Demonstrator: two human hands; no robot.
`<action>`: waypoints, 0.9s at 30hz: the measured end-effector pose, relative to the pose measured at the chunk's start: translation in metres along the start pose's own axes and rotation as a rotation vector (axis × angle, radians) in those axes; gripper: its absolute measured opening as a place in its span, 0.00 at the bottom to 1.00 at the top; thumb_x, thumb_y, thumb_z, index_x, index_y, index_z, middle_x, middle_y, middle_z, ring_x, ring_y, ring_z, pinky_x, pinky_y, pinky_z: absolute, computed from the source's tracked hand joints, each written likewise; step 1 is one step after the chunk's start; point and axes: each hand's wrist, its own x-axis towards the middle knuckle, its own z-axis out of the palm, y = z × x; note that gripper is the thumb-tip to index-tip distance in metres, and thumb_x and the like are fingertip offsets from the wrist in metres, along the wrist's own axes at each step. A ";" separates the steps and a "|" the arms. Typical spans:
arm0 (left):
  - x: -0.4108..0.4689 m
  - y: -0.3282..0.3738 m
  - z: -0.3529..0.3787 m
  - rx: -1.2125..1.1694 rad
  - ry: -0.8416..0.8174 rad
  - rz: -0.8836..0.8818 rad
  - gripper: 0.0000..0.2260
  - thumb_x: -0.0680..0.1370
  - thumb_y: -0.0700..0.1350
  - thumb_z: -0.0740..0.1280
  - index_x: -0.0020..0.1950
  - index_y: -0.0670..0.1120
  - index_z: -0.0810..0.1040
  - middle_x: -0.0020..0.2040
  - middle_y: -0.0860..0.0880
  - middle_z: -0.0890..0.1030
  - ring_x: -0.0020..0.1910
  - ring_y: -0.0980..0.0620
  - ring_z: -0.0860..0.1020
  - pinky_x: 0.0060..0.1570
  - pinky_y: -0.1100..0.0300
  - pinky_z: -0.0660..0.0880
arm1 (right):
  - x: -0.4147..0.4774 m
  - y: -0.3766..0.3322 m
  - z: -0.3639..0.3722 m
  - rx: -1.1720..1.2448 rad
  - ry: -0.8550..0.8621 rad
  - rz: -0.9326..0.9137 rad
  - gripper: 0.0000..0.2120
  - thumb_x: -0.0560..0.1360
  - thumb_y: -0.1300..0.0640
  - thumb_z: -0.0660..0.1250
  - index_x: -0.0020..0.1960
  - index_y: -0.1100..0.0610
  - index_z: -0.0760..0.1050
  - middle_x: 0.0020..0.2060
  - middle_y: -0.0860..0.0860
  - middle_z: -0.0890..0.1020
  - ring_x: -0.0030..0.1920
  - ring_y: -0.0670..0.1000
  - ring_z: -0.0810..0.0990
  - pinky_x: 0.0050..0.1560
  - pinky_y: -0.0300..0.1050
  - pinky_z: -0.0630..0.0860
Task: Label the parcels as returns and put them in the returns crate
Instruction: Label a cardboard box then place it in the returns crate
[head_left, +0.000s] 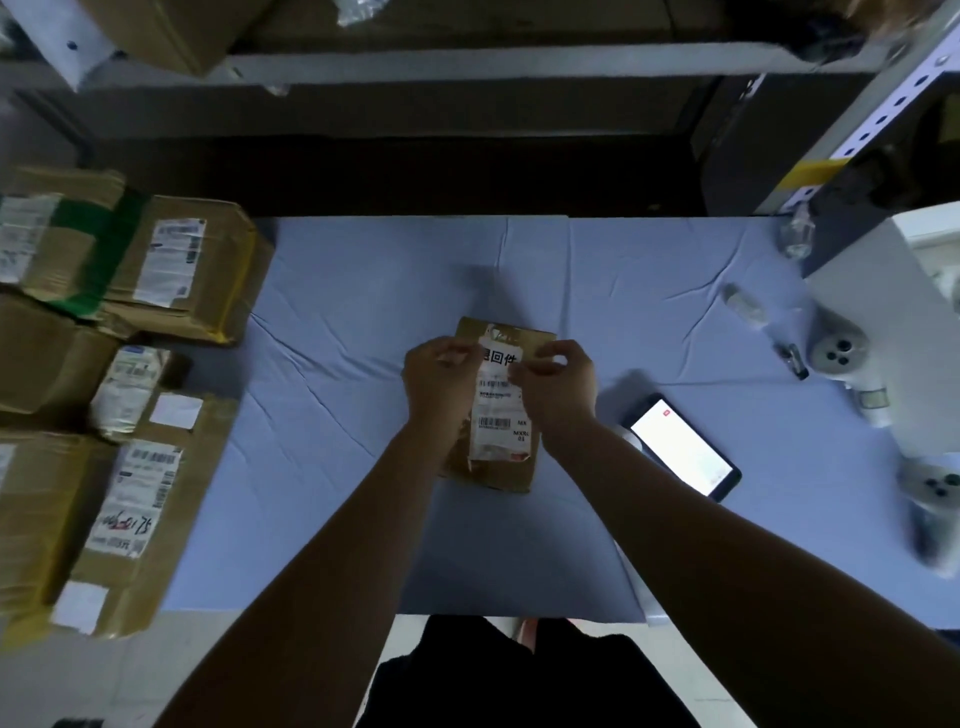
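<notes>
Head view: small flat cardboard parcel (501, 475) sits mid-table (337, 312). Looks light and fairly stiff, so I'd lift it by the long edges. Left hand (441, 376) and right hand (558, 387) both pinch the white return label (500, 358) on top. No returns crate in sight, and the taped boxes (171, 260) at left hide their contents.

The white sticker (500, 358) at the top of the small cardboard parcel (493, 475) is showing large black characters reading 回件; the left hand (436, 371) is covering whatever stands before them. The shipping label (498, 421) beneath is carrying two barcodes and, at its right edge, MX, MXR and 01; its fine print is blurring out. The label (136, 499) on the near left carton (171, 519) is bearing red and black handwriting, not legible. Labels on the far left carton (218, 270) are reading as blurred print only.
</notes>
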 end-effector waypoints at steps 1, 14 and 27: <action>0.010 -0.003 0.002 0.028 0.000 0.008 0.03 0.75 0.40 0.74 0.44 0.40 0.84 0.37 0.51 0.84 0.33 0.58 0.82 0.31 0.65 0.78 | 0.005 -0.001 0.006 -0.066 0.024 -0.049 0.14 0.69 0.62 0.77 0.43 0.48 0.74 0.38 0.50 0.85 0.39 0.51 0.86 0.39 0.54 0.84; 0.066 -0.046 0.011 0.387 0.001 0.297 0.07 0.72 0.47 0.73 0.48 0.51 0.78 0.46 0.48 0.78 0.46 0.44 0.78 0.47 0.46 0.76 | 0.028 -0.004 0.056 -0.977 0.120 -0.368 0.08 0.77 0.60 0.66 0.50 0.51 0.84 0.55 0.50 0.77 0.50 0.56 0.77 0.48 0.49 0.75; 0.082 -0.050 -0.010 0.360 -0.254 0.438 0.06 0.74 0.41 0.72 0.50 0.44 0.86 0.46 0.45 0.82 0.44 0.47 0.81 0.47 0.58 0.77 | 0.018 0.013 0.040 -0.762 0.257 -0.187 0.10 0.80 0.53 0.63 0.58 0.45 0.79 0.66 0.51 0.68 0.64 0.57 0.69 0.57 0.57 0.74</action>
